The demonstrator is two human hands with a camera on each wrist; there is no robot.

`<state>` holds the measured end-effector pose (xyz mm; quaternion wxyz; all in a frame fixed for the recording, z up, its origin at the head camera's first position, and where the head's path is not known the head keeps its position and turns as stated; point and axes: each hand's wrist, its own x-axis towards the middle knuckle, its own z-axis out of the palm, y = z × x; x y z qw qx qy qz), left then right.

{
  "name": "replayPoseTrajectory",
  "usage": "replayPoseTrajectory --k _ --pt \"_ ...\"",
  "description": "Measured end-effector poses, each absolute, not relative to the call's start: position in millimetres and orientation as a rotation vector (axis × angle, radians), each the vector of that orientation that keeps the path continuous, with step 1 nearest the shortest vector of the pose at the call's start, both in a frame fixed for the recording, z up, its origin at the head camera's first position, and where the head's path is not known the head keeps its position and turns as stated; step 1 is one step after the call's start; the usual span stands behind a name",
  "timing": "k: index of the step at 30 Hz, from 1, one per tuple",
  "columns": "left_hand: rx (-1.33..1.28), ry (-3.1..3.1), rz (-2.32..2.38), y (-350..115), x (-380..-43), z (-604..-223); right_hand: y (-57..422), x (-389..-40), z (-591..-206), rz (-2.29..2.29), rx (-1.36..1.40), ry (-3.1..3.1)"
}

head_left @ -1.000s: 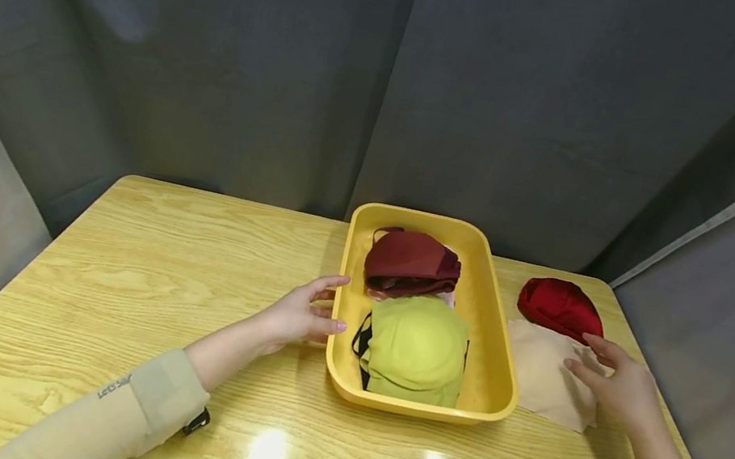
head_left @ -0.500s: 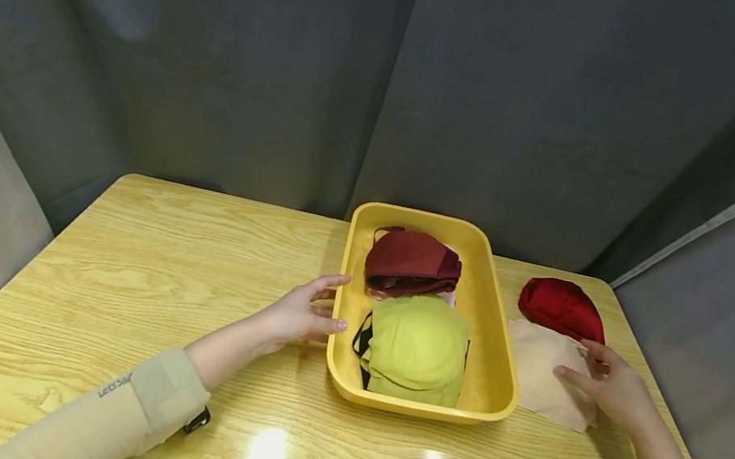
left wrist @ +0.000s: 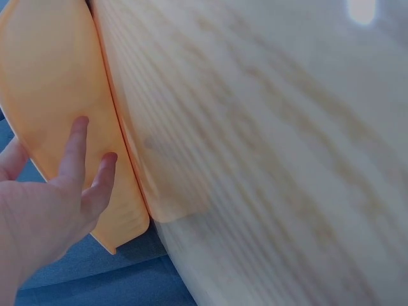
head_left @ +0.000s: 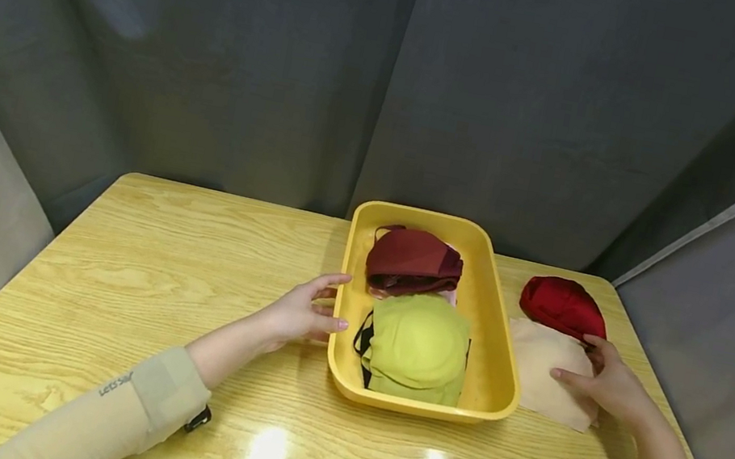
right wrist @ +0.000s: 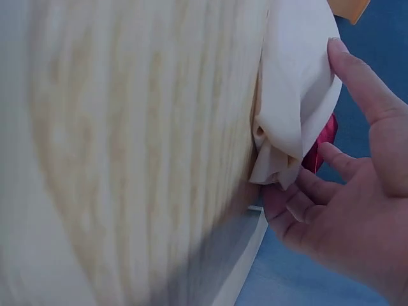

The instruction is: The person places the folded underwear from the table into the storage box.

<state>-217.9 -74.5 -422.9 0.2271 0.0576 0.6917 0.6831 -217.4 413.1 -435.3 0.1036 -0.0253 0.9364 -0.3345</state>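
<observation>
Holding my left hand point(head_left: 301, 312) spread, fingers loose, at the left wall of the bin point(head_left: 485, 365); contact or tiny gap, can't tell. My right hand point(head_left: 617, 380) is at the right side of the beige cloth point(head_left: 538, 366) on the table point(head_left: 184, 263): thumb over its top, fingers bent at the edge, wide gap between, no pinch visible.

Beige cloth: matte, smooth, folded in layers at one corner. Red cup point(head_left: 564, 307): glossy, satin-like, domed, just beyond the beige. Bin: yellow, smooth, plastic-looking, rounded corners, rolled rim. Inside, far end: maroon cup point(head_left: 414, 261), domed, thin loop on top. Near end: lime cup point(head_left: 421, 346), soft, matte, wrinkled at the lower edge. Table: wavy wood grain, glare spots.

Text: "Lets S…" on my left sleeve point(head_left: 139, 394), the rest lost in the fabric.

Mostly hidden: pink cloth point(head_left: 450, 298) under maroon, black cloth point(head_left: 365, 379) under lime. Right fingertips partly covered by beige; my right sleeve runs out of frame.
</observation>
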Motion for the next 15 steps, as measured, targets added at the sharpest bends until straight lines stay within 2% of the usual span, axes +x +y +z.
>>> replayPoseTrajectory --k 15 --pt "0.146 1.914 1.875 -74.1 -217.9 -422.7 408.9 -226.6 -442.3 -0.931 -0.096 2.801"
